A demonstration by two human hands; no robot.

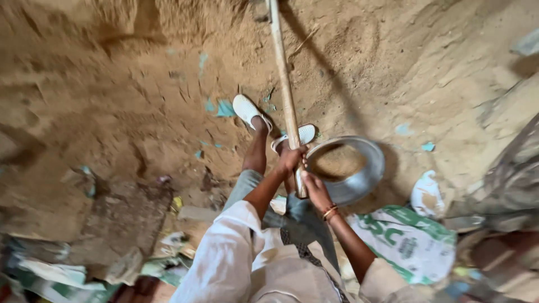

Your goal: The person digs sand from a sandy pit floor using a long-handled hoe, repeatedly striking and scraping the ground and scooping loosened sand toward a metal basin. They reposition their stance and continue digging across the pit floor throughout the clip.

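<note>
Both my hands grip a long wooden handle (283,78) that runs up and away toward a sandy bank. My left hand (290,159) holds it a little higher, and my right hand (315,189), with bangles at the wrist, holds its lower end. The tool's head is out of view at the top. Just right of my hands a round metal pan (368,168) with sand in it lies on the ground. My feet in white shoes (247,109) stand on the sand beyond my hands.
A white and green woven sack (412,241) lies at lower right, with a white torn scrap (426,193) beside it. Flat stones and litter (120,224) cover the lower left. A steep sand bank (140,67) rises ahead. A stone slab (514,174) is at right.
</note>
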